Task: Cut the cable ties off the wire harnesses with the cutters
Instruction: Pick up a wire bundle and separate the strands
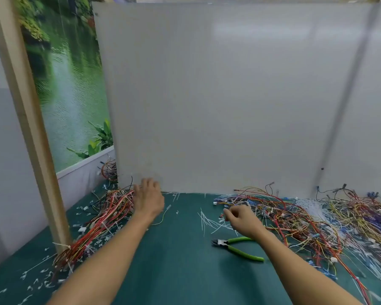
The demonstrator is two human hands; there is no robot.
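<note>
Cutters (pixel 228 245) are lying flat on the green mat (pixel 174 271), just below my right wrist, nothing touching them; green handles splayed and trailing off to my right, dark jaws pointing across toward my left arm; any print on the handles is too small to read. My left hand (pixel 149 200) is out ahead, fingers straight and lightly spread, resting on the far end of the left harness bundle (pixel 101 221); red and orange wires run back from those fingertips toward the wooden post (pixel 31 128), and a white tie wraps the bundle at the post's foot. My right hand (pixel 242 219) has its fingers curled, thumb and forefinger drawn close at the near edge of the right harness pile (pixel 306 219); whether they actually grip a wire I cannot tell. Cut ties (pixel 209 221) lie scattered just beside those right fingertips, between them and the cutters. White panel (pixel 229 95) stands upright right behind my left fingertips, closing off the far edge; landscape poster (pixel 68 84) hangs beyond the post; open mat between my two hands and back along both forearms.
</note>
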